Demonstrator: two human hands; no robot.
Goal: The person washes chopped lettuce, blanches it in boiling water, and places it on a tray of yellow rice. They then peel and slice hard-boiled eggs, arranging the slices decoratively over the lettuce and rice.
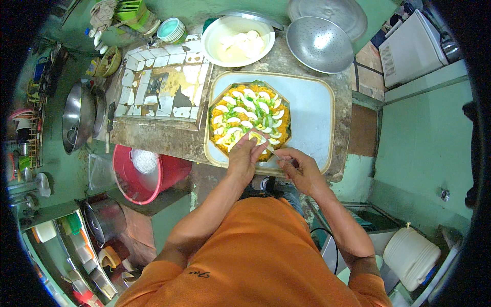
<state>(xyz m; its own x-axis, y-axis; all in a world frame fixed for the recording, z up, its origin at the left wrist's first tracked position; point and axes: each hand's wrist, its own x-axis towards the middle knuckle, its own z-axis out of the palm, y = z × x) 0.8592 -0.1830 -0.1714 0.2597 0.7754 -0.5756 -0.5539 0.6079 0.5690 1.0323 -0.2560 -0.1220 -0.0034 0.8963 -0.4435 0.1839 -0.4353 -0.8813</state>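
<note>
My left hand [242, 159] pinches a piece of boiled egg [259, 137], with yellow yolk showing, over the near edge of a noodle dish. In my right hand [300, 171], closed fingers grip a thin metal utensil [272, 151], its tip close to the egg; its exact kind is hard to make out. The orange-yellow noodles [221, 136] fill an octagonal platter and carry white egg slices [248, 104] and chopped greens [263, 107]. Under the platter lies a large pale-blue tray [313, 115] with a tan rim. Both hands partly cover the platter's near side.
Behind the tray stand a cream basin [208, 40] holding peeled eggs [249, 44] and a metal colander [319, 43]. A tiled sink [134, 91] is at the left, with a wok [77, 116] beyond it. Below the counter sits a red tub [138, 192].
</note>
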